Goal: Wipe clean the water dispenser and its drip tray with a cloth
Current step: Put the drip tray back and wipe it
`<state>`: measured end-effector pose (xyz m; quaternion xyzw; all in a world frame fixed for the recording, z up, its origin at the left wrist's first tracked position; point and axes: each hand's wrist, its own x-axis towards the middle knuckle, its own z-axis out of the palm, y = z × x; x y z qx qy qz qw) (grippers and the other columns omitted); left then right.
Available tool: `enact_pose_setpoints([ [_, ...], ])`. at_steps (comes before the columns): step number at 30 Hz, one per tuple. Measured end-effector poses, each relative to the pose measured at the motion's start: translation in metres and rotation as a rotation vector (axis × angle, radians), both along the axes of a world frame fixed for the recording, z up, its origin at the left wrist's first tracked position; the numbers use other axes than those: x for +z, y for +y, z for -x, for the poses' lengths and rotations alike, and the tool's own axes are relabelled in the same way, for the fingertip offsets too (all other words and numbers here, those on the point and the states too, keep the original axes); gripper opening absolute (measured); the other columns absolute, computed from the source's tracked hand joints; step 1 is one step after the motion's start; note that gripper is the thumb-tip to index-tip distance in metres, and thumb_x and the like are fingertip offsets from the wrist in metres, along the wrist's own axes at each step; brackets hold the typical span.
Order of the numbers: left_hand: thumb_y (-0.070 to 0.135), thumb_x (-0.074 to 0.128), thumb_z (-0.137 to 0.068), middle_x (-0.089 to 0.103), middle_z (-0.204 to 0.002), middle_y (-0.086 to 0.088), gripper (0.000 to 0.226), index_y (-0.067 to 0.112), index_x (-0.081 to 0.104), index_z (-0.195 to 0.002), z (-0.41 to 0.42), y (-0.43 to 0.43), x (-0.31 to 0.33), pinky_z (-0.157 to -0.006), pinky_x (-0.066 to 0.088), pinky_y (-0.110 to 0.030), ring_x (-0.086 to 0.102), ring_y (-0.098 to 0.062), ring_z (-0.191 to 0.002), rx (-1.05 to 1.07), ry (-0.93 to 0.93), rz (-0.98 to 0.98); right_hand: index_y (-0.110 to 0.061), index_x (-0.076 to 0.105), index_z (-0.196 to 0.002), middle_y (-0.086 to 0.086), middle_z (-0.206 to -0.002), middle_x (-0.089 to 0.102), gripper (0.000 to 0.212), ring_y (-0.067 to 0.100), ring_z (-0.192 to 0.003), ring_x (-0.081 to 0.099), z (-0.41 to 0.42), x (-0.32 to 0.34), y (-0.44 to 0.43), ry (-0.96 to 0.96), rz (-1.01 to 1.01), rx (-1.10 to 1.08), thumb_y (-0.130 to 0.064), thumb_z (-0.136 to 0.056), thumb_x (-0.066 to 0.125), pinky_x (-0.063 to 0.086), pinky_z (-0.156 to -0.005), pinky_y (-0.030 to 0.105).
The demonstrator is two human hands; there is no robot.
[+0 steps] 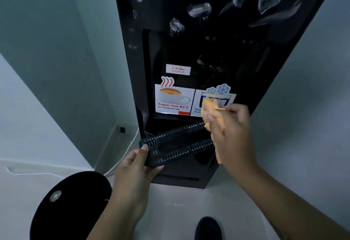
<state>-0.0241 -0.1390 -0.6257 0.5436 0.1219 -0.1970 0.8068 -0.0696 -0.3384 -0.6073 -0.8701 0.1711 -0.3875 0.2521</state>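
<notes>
Your left hand (132,166) grips drip tray (176,141) at 8 o'clock, right hand (231,135) bunches cloth (210,109) at 3 — brace, wipe lengthwise.

Dispenser (217,22) alcove (208,59) half blocked
Grille (176,143) crosses its lower mouth; wall (66,69) close beside the dispenser, floor (180,211) open in front.

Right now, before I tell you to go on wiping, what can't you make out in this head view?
Head view only:
- Right end of the drip tray grille: hidden behind the right hand and its orange cloth.
- Cold-water sticker: text partly covered by the cloth.
- Recess: too dark to make out what is inside.
- Top of the dispenser: cut off by the upper edge.
</notes>
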Motion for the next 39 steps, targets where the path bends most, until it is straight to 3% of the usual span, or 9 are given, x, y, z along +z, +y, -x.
enact_pose_setpoints([
  [4, 0.02, 0.055, -0.1, 0.072, -0.082, -0.013, 0.024, 0.004, 0.059, -0.082, -0.003, -0.002, -0.003, -0.057, 0.057, -0.022, 0.069, -0.018, -0.071, 0.008, 0.003, -0.002, -0.007, 0.071, -0.094, 0.003, -0.104, 0.063, 0.038, 0.024, -0.095, 0.056, -0.015, -0.014, 0.011, 0.228, 0.197, -0.105, -0.036, -0.097, 0.047, 0.043, -0.068, 0.028],
  [9, 0.017, 0.056, -0.099, 0.068, -0.069, -0.006, 0.024, 0.004, 0.063, -0.08, -0.011, -0.003, 0.002, -0.055, 0.056, -0.021, 0.066, -0.016, -0.067, -0.005, -0.018, -0.01, -0.019, 0.066, -0.121, -0.001, -0.136, 0.059, 0.048, 0.018, -0.129, 0.048, -0.032, -0.008, 0.06, 0.44, 0.268, 0.295, -0.042, -0.097, 0.03, 0.039, -0.108, 0.033],
  [12, 0.016, 0.056, -0.1, 0.068, -0.064, -0.004, 0.027, 0.004, 0.063, -0.077, -0.011, -0.005, 0.005, -0.053, 0.056, -0.021, 0.066, -0.014, -0.061, 0.021, -0.02, -0.01, -0.021, 0.065, -0.124, -0.003, -0.135, 0.06, 0.042, 0.019, -0.126, 0.049, -0.027, -0.013, 0.056, 0.404, 0.433, 0.371, -0.035, -0.097, 0.036, 0.038, -0.105, 0.029],
  [16, 0.016, 0.056, -0.099, 0.074, -0.077, -0.01, 0.027, 0.002, 0.065, -0.078, -0.009, -0.004, 0.005, -0.059, 0.059, -0.023, 0.071, -0.018, -0.067, -0.012, 0.004, 0.043, -0.015, 0.069, -0.117, 0.001, -0.126, 0.064, 0.037, 0.022, -0.116, 0.051, 0.0, -0.022, -0.002, 0.291, 0.245, 0.047, -0.023, -0.093, 0.042, 0.048, -0.096, 0.043],
  [18, 0.017, 0.055, -0.1, 0.075, -0.084, -0.014, 0.028, -0.001, 0.067, -0.082, -0.006, -0.006, 0.003, -0.063, 0.061, -0.025, 0.073, -0.021, -0.075, -0.049, 0.025, 0.077, -0.012, 0.07, -0.117, 0.002, -0.127, 0.064, 0.038, 0.022, -0.121, 0.051, 0.001, -0.024, 0.003, 0.278, 0.196, -0.044, -0.024, -0.094, 0.043, 0.042, -0.104, 0.037],
  [23, 0.02, 0.05, -0.102, 0.076, -0.093, -0.016, 0.031, -0.001, 0.072, -0.099, -0.008, -0.001, -0.001, -0.069, 0.061, -0.027, 0.073, -0.023, -0.085, -0.107, 0.031, 0.137, -0.015, 0.065, -0.127, -0.001, -0.138, 0.057, 0.047, 0.019, -0.134, 0.045, -0.022, -0.027, 0.073, 0.313, 0.274, 0.16, -0.034, -0.098, 0.034, 0.024, -0.11, 0.021],
  [28, 0.005, 0.048, -0.101, 0.074, -0.105, -0.021, 0.023, -0.005, 0.069, -0.107, -0.015, 0.014, 0.0, -0.078, 0.06, -0.026, 0.072, -0.025, -0.095, -0.301, 0.08, 0.189, -0.017, 0.06, -0.131, -0.001, -0.144, 0.052, 0.048, 0.02, -0.135, 0.044, -0.018, -0.027, 0.055, 0.338, 0.266, 0.128, -0.033, -0.095, 0.033, 0.042, -0.102, 0.034],
  [36, 0.003, 0.054, -0.099, 0.07, -0.09, -0.022, 0.019, -0.01, 0.067, -0.102, -0.015, 0.008, -0.004, -0.071, 0.059, -0.023, 0.071, -0.02, -0.077, -0.215, 0.045, 0.146, -0.017, 0.066, -0.124, -0.006, -0.139, 0.056, 0.04, 0.008, -0.132, 0.045, -0.024, -0.021, 0.065, 0.298, 0.281, 0.455, -0.027, -0.095, 0.041, 0.036, -0.108, 0.022],
  [39, 0.002, 0.05, -0.1, 0.076, -0.09, -0.018, 0.021, -0.004, 0.07, -0.094, -0.013, 0.006, 0.001, -0.072, 0.061, -0.024, 0.075, -0.022, -0.082, -0.221, 0.021, 0.119, -0.02, 0.07, -0.117, -0.008, -0.133, 0.059, 0.036, 0.011, -0.122, 0.049, -0.01, -0.02, 0.036, 0.284, 0.245, 0.287, -0.028, -0.09, 0.047, 0.045, -0.098, 0.029],
])
